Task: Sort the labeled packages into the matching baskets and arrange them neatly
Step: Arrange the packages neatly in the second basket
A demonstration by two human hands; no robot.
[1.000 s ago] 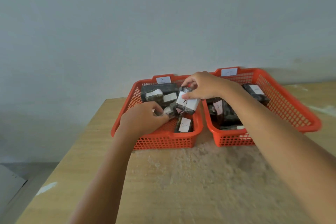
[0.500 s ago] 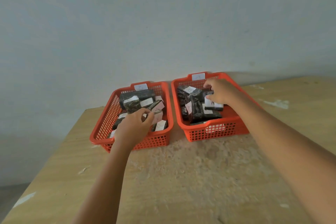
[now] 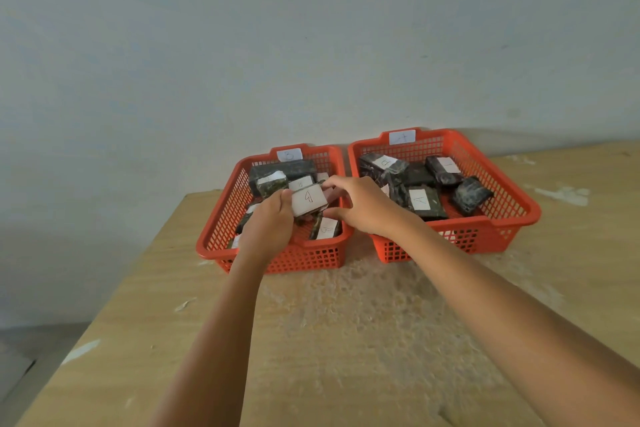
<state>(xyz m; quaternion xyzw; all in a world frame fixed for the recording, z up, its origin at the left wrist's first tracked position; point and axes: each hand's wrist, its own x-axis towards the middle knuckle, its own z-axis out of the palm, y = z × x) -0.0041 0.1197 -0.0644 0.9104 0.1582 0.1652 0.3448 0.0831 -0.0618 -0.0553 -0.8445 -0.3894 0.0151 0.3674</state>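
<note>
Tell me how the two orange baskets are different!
The left basket has both hands over it, and its tag looks like a B; the right basket has no hand in it, and its tag is too faint to read. The left basket sits nearer; the right basket sits closer to the wall. Both are orange mesh and hold dark labeled packages.
</note>
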